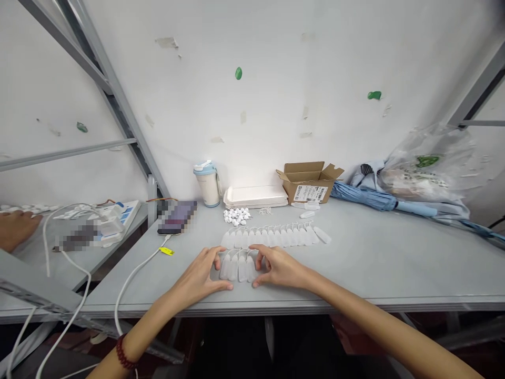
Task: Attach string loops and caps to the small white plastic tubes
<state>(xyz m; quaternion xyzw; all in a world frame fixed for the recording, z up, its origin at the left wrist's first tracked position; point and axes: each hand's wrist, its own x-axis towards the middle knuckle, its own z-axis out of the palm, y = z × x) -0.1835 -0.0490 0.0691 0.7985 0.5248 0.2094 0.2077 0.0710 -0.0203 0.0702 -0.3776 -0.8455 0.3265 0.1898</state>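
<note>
Several small translucent white plastic sleeves with thin white loops [233, 268] lie side by side near the table's front edge. My left hand [201, 273] curves around their left side, thumb and fingers spread apart. On the right side, my right hand [276, 267] rests in a mirrored pose, its thumb and forefinger also apart at the outermost sleeve. Whether the fingertips touch the sleeves I cannot tell. Just behind them runs a longer row of like sleeves [268, 238], the rightmost one slanted. A heap of small white pieces [235, 216] sits behind that row's left end.
Along the wall stand a cup [208, 184], a white tray [256, 197] and an open cardboard box [307, 184]. A folded blue umbrella [363, 197] and plastic bag [430, 168] lie right. A phone [177, 217] with cable is left; another person's hand [18, 229] is far left.
</note>
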